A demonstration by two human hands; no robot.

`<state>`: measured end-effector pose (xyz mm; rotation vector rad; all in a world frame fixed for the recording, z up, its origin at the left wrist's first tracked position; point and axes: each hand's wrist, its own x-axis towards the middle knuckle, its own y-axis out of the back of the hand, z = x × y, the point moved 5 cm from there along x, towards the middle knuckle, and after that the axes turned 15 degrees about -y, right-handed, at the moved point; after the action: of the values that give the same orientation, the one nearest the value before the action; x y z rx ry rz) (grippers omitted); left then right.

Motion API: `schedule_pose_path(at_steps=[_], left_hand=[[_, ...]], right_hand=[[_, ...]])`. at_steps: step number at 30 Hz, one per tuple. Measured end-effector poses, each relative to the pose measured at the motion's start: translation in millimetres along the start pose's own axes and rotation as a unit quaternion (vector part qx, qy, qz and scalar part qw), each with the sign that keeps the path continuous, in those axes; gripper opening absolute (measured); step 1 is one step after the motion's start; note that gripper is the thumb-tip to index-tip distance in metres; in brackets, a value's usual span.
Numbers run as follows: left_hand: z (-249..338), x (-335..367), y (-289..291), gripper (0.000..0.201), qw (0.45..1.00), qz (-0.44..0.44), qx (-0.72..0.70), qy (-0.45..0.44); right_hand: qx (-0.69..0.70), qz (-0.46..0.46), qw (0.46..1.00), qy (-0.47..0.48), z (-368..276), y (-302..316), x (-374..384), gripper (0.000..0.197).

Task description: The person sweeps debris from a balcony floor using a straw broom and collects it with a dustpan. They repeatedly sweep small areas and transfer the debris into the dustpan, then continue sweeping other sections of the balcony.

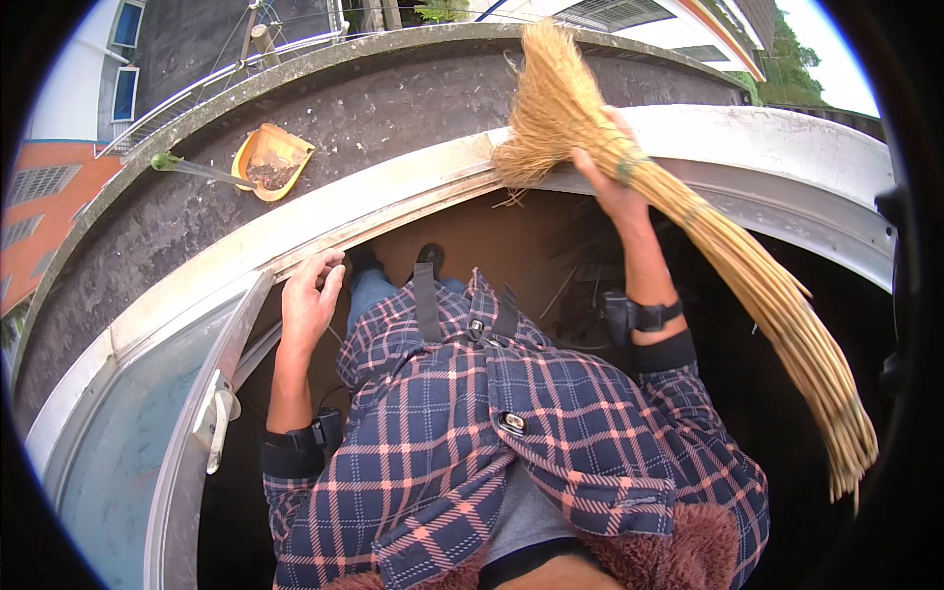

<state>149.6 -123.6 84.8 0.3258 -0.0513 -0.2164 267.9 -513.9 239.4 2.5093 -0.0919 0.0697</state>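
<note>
My right hand [612, 175] grips a straw broom [730, 254] near its bristle end. The bristles [553, 103] rest on the white window sill [393, 187], and the long bundle runs down to the lower right. My left hand [309, 301] rests open on the inner edge of the sill, fingers spread. A yellow dustpan [271, 160] with dark dirt in it lies on the grey concrete ledge [393, 108] outside, at the upper left. My feet [429, 258] show below on a brown floor.
An open window sash with a glass pane [118, 442] and a white handle [218, 413] swings out at the lower left. Beyond the ledge are a metal railing [197, 88], neighbouring buildings and trees. A green handle [167, 161] sticks out from the dustpan.
</note>
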Motion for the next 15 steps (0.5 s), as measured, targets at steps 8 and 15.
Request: schedule_pose_path(at_steps=[8,15], left_hand=[[3.9,0.1,-2.6,0.022,1.0,-0.01,-0.001,0.005],[4.8,3.3,-4.2,0.022,1.0,-0.023,0.012,-0.015]], right_hand=[[-0.007,0.055,0.998,-0.017,14.2,11.6,-6.1,0.058],[-0.167,0.027,0.985,-0.03,18.8,-18.9,-12.6,0.06]])
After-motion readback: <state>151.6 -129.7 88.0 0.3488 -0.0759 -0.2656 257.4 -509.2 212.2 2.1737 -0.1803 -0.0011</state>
